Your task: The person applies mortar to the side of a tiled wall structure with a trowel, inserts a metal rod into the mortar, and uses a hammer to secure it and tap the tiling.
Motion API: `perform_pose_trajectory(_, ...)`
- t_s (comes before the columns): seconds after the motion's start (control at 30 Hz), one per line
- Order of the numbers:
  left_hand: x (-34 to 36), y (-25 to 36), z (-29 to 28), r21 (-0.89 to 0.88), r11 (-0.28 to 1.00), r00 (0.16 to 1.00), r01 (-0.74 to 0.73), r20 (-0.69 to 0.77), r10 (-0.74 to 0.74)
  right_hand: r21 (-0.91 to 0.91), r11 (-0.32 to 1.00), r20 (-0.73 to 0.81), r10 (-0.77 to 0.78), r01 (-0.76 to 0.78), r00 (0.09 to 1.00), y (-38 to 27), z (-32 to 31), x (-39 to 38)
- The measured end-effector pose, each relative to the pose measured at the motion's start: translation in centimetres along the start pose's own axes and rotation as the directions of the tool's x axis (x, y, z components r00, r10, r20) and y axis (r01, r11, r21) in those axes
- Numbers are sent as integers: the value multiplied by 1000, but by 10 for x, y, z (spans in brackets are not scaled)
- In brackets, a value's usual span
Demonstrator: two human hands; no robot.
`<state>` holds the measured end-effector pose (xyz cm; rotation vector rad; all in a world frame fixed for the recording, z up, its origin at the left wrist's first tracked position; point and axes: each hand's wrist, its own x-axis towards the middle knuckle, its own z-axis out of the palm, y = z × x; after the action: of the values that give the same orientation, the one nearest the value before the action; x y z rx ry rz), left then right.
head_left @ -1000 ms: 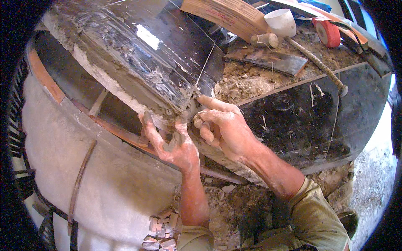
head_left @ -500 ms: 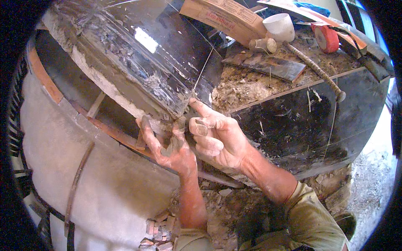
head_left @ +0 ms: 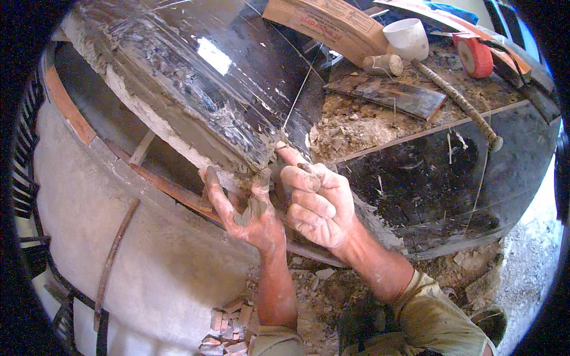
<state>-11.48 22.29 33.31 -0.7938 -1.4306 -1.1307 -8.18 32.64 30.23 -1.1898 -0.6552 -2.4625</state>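
My left hand (head_left: 261,224) is at the near corner of a dark glossy slab (head_left: 237,35). Its mortar-smeared fingers and thumb are spread and rest against the grey mortar edge (head_left: 172,133). Beside it, my right hand (head_left: 323,204) stretches its index finger to the slab's corner, where a thin string (head_left: 300,98) comes down. The right hand's other fingers are curled in, with the thumb bent over them; anything between them is too small or hidden to tell. Wet mortar coats both hands.
A hammer (head_left: 457,98), a dark tile strip (head_left: 392,98), a white cup (head_left: 407,38), a cardboard box (head_left: 326,26) and a red wheel (head_left: 473,56) lie beyond on rubble. A black panel (head_left: 427,172) stands at right. Broken brick pieces (head_left: 228,326) lie below, left of my arm.
The scene has shifted slightly right and down in view. My right hand has drawn a little away from the left, its index finger still at the corner; the left keeps its place.
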Motion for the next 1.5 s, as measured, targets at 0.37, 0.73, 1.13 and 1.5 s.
perform_pose_trajectory(0.37,-3,-5,-2,65,996,998,-64,8,64,-582,812,-280,-158,-36,947,-7,23,-33)
perform_pose_trajectory(0.73,-1,-2,-2,21,1000,1000,10,16,-10,-785,619,-248,-308,-4,918,4,17,-12)
perform_pose_trajectory(1.13,0,-5,-7,135,990,998,-48,39,43,-420,907,-157,-52,-19,986,-6,5,1)
perform_pose_trajectory(1.5,1,-8,-6,71,992,994,-100,42,97,-82,996,17,22,-20,1000,-3,-9,-1)
